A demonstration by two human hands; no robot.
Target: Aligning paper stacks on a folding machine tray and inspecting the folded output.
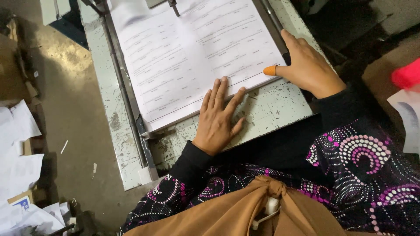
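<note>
A thick stack of white printed sheets (pixel 192 57) lies on a worn pale-green metal table (pixel 271 109). My left hand (pixel 218 116) rests flat, fingers spread, on the near edge of the stack and holds nothing. My right hand (pixel 304 65) presses against the stack's right edge, fingers along the side. An orange rubber tip (pixel 270 70) covers its thumb, which touches the top sheet's corner.
A metal guide rail (pixel 127 100) runs along the stack's left side. A dark bar (pixel 273 19) borders the right side. Loose white papers (pixel 17 144) lie on the concrete floor at left. A red object (pixel 407 74) and more paper sit at the right.
</note>
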